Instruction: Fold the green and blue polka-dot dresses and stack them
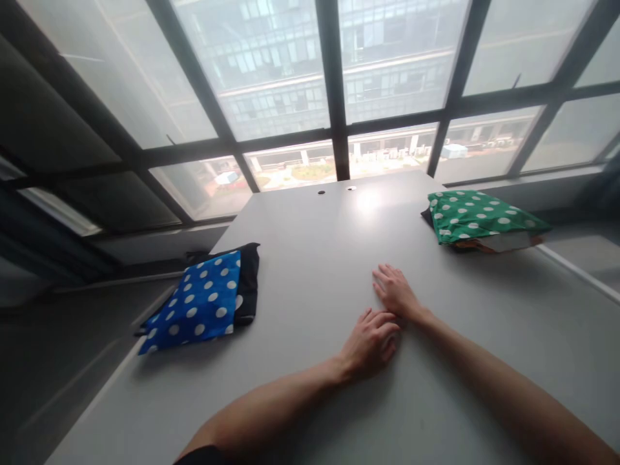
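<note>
Table (310, 258): grey, set against the window — the landmark here.
Left hand (371, 342): resting mid-table, fingers curled loosely, holding nothing.
Right hand (394, 290): flat on the table, fingers spread, just beyond the left hand — the two nearly touch.
Blue dotted cloth (198, 303): at the table's left edge, lying on something black.
Green dotted cloth (477, 216): at the table's far right edge, atop a small pile.
</note>
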Motion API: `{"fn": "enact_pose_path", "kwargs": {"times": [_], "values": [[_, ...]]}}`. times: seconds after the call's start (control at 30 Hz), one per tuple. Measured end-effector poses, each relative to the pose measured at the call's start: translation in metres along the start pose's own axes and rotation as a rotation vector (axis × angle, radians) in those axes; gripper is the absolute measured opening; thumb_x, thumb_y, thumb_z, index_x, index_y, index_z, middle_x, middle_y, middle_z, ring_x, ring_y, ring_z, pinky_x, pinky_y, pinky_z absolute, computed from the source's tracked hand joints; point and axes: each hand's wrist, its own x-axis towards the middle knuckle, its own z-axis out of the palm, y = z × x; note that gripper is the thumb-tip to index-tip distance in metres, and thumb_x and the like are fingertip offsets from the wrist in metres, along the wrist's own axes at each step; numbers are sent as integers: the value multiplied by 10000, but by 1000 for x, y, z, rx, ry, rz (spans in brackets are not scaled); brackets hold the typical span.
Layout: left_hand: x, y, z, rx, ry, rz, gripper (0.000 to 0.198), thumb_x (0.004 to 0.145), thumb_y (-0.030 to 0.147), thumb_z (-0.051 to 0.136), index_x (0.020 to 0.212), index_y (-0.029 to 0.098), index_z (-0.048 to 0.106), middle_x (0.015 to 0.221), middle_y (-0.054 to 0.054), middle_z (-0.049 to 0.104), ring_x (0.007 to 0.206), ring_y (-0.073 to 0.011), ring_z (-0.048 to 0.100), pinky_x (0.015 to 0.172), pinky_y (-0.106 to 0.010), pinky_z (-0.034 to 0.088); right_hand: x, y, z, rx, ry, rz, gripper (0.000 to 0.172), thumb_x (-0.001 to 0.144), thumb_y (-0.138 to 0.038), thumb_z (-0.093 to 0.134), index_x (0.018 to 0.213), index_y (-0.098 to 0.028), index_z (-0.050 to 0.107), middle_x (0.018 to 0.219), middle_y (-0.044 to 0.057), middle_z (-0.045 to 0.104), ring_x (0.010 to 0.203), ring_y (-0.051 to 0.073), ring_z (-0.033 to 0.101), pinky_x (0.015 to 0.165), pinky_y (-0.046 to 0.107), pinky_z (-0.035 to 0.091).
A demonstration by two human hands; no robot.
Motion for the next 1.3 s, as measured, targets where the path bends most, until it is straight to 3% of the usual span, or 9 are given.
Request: {"fn": "enact_pose_path", "kwargs": {"times": [0.2, 0.57, 0.8, 0.93, 1.07, 1.2, 1.3], "values": [[1, -4, 5, 120, 5, 39, 277, 941, 273, 643, 1210, 222, 682, 1325, -73, 669, 1282, -235, 571, 1205, -403, 336, 0, 14, 16, -34, 68, -75, 447, 1021, -314, 466, 1397, -151, 643, 1538, 183, 540, 1450, 344, 449, 1181, 530, 363], [3, -3, 6, 189, 0, 43, 283, 950, 285, 642, 1221, 222, 694, 1309, -81, 675, 1258, -252, 563, 1133, -395, 394, -1, 12, 10, -59, 60, -67, 455, 1021, -307, 437, 1402, -146, 628, 1523, 179, 552, 1444, 339, 449, 1198, 517, 335], [5, -7, 5, 80, 30, 40, 222, 914, 202, 667, 1131, 207, 716, 1284, -60, 711, 1237, -223, 609, 1146, -375, 398, -1, 9, 7, -63, 30, -49, 462, 1027, -313, 439, 1414, -134, 617, 1557, 175, 519, 1466, 340, 424, 1211, 504, 314], [7, -7, 2, -19, 57, 12, 223, 893, 148, 670, 1103, 200, 723, 1236, -59, 735, 1177, -212, 654, 1097, -355, 461, 0, 10, 8, -65, 31, -55, 459, 1033, -324, 437, 1417, -142, 609, 1557, 177, 518, 1469, 338, 416, 1197, 514, 325], [10, -13, -26, -57, 166, -33, 278, 926, 148, 621, 1187, 196, 703, 1277, -85, 719, 1193, -219, 655, 1070, -352, 499, 0, 11, 9, -59, 29, -56, 459, 1030, -332, 439, 1410, -147, 617, 1548, 174, 527, 1461, 342, 427, 1196, 514, 326], [0, -41, -81, 21, 356, -167, 299, 945, 147, 586, 1220, 210, 684, 1265, -86, 716, 1199, -224, 653, 1098, -395, 494, -1, 10, 8, -45, 26, -45, 453, 1023, -320, 450, 1410, -164, 626, 1548, 164, 532, 1463, 332, 432, 1201, 510, 324], [-29, -74, -126, 228, 440, -342, 328, 939, 150, 572, 1246, 216, 669, 1306, -90, 694, 1246, -251, 625, 1136, -452, 459, -2, 8, 8, -33, 26, -46, 457, 1016, -301, 450, 1411, -156, 629, 1555, 178, 525, 1472, 329, 423, 1210, 523, 317]]}}
